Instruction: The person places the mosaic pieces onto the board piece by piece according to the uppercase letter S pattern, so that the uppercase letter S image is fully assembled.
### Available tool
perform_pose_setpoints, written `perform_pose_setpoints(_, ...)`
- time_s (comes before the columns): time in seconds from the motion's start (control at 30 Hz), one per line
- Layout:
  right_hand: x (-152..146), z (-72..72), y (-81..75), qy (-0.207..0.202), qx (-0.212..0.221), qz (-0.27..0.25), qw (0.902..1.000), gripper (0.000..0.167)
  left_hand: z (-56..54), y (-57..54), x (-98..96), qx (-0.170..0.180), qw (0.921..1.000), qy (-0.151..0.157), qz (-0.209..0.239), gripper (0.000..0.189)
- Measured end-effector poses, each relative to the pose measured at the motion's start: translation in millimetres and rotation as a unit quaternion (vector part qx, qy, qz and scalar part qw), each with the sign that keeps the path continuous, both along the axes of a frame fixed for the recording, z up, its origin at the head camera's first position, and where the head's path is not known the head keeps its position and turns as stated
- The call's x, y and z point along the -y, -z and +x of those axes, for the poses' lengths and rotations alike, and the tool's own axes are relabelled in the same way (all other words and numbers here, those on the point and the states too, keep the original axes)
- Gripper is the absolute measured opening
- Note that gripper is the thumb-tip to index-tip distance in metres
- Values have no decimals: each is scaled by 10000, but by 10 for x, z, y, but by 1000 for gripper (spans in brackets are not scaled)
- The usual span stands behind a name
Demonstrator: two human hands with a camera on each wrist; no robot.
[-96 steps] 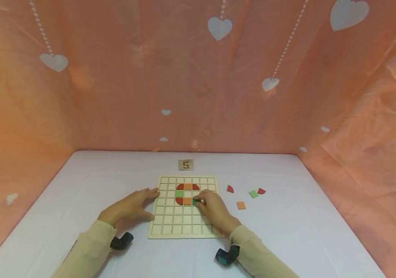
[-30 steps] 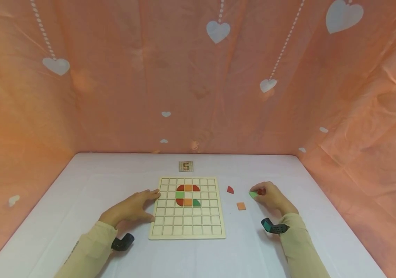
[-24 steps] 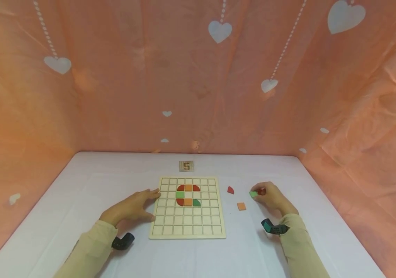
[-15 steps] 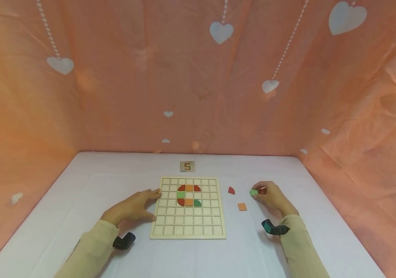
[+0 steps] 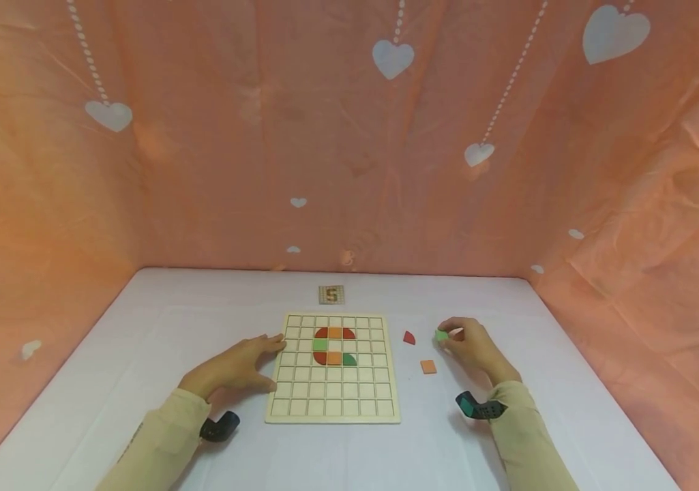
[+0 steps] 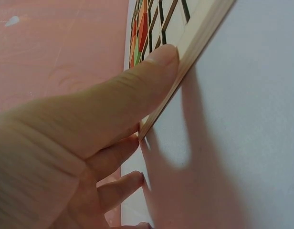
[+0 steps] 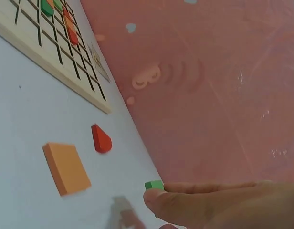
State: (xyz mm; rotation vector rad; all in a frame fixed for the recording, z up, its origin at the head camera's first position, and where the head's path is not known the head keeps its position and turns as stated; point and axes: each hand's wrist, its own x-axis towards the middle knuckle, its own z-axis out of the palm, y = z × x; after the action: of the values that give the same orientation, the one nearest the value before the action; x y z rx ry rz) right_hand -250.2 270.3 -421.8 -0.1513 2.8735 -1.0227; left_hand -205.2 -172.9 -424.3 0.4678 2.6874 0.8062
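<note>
My right hand [image 5: 474,346] pinches a light green square tile [image 5: 441,335] between thumb and fingertips; the right wrist view shows this tile [image 7: 154,184] raised over the cloth. A red quarter-round tile [image 5: 459,335] is partly hidden behind the fingers. My left hand [image 5: 232,366] rests at the left edge of the wooden grid board [image 5: 333,419], thumb and fingers spread; in the left wrist view the thumb [image 6: 159,71] lies on the board's rim. Red, orange and green tiles sit in the board's upper cells, including a dark green quarter-round tile [image 5: 349,359].
Between board and right hand lie a red quarter-round tile [image 5: 409,337] and an orange square tile [image 5: 427,367]. Behind the board is a small pattern card [image 5: 331,294]. An orange curtain [image 5: 232,170] with hearts surrounds the white table [image 5: 202,300].
My right hand has left the dark green quarter-round tile in the board, moved right, picked up the light green square tile and shifted slightly left with it. The left hand stays put.
</note>
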Motion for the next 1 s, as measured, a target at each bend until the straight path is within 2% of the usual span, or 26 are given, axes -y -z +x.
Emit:
perform_pose_setpoints(0.33,228,19,-54,-343,-300,-4,9990,23,-17,12,-11,53,9999,-119,-71,83)
perform_pose_setpoints(0.77,575,84,67,-421,63,-281,9987,23,-4,32,-10,84,9999,-94,-30,84)
perform_pose_setpoints(1.0,780,149,96,-860,-370,5,9956,20,-7,10,-4,25,9999,-22,-99,84)
